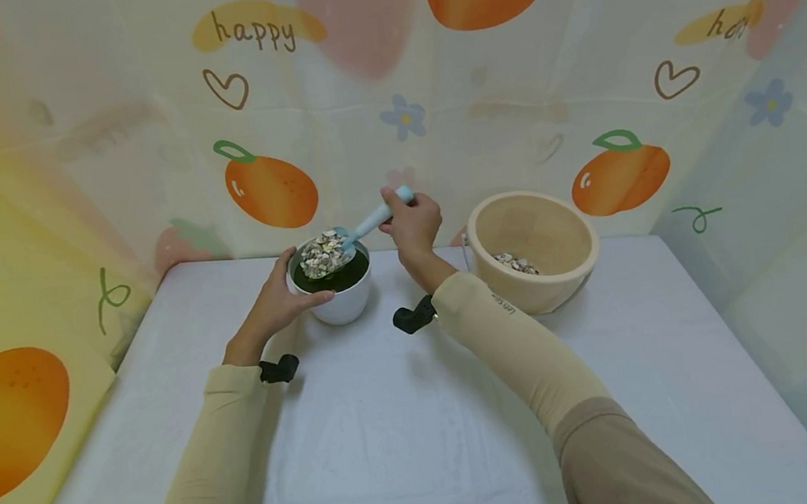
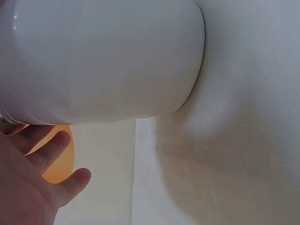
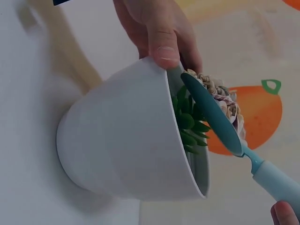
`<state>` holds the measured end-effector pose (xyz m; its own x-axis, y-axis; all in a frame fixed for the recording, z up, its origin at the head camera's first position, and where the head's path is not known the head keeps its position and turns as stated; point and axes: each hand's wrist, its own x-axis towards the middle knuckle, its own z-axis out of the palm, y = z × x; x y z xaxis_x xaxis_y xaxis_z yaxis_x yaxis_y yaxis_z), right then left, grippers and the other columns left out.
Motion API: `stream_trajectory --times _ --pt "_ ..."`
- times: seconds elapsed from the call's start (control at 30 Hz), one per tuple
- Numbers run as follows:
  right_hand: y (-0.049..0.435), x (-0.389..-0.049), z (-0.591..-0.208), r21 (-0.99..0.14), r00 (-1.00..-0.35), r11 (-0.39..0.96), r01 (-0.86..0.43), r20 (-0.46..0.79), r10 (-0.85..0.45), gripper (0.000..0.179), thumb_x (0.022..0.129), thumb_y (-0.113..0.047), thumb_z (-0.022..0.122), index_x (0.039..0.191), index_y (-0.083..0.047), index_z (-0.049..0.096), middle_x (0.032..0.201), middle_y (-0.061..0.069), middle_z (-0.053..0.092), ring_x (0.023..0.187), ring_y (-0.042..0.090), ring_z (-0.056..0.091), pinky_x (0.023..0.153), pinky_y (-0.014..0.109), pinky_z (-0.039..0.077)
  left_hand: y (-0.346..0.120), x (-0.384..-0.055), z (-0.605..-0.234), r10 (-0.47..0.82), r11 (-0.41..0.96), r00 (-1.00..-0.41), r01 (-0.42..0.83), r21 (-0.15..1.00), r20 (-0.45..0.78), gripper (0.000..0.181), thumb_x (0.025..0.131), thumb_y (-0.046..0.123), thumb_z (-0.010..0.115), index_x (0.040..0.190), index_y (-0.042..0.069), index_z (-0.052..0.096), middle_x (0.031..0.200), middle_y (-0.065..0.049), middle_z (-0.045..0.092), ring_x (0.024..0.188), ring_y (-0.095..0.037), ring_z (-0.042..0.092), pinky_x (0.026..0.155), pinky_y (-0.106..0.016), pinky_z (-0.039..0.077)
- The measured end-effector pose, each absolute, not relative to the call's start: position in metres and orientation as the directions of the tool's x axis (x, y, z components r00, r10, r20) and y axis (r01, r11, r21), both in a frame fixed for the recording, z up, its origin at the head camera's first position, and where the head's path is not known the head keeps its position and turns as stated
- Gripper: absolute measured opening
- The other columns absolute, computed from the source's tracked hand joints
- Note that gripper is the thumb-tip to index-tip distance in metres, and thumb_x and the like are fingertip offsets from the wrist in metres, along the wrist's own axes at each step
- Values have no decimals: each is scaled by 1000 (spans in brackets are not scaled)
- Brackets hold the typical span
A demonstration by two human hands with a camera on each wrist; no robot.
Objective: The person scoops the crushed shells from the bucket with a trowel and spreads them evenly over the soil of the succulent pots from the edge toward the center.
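A white flower pot [image 1: 345, 308] stands at the back of the table, with a green succulent [image 3: 187, 123] inside it. My left hand [image 1: 276, 308] holds the pot at its left side, thumb along the near rim; in the left wrist view several fingertips are spread beside the pot wall. My right hand [image 1: 416, 227] grips the light blue handle of a small trowel [image 1: 378, 217]. Its teal blade [image 3: 213, 112] lies tilted across the pot opening, close to the rim. A heap of small shells or shell pieces [image 1: 324, 253] rests on the blade.
Right of the pot stands a larger beige bucket [image 1: 555, 290], some shells [image 1: 516, 264] on its bottom. A white cloth covers the table [image 1: 383, 456]. Behind it hangs a printed curtain [image 1: 462, 110] with oranges. Black wrist devices [image 1: 279, 370] sit under both sleeves.
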<state>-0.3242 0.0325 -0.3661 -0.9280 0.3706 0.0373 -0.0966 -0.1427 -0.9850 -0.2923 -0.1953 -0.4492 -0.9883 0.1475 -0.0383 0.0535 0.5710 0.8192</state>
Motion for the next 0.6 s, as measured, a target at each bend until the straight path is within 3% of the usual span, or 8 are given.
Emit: stream_trajectory --times 0.3,0.6 --pt "27 -322 -368 -986 -918 -46 -162 134 372 28 88 -27 73 91 1 68 80 15 67 68 33 72 64 37 61 -196 -293 -450 146 581 -989 54 812 -39 119 74 51 80 157 14 4 162 -16 17 148 -38 19 117 -63 20" --pt "24 -320 -367 -984 -912 19 -176 170 373 28 88 -26 73 94 2 68 78 16 68 70 38 72 63 37 60 -195 -293 -450 144 573 -989 56 818 -33 119 73 51 81 157 13 5 162 -16 19 148 -38 22 116 -62 22"
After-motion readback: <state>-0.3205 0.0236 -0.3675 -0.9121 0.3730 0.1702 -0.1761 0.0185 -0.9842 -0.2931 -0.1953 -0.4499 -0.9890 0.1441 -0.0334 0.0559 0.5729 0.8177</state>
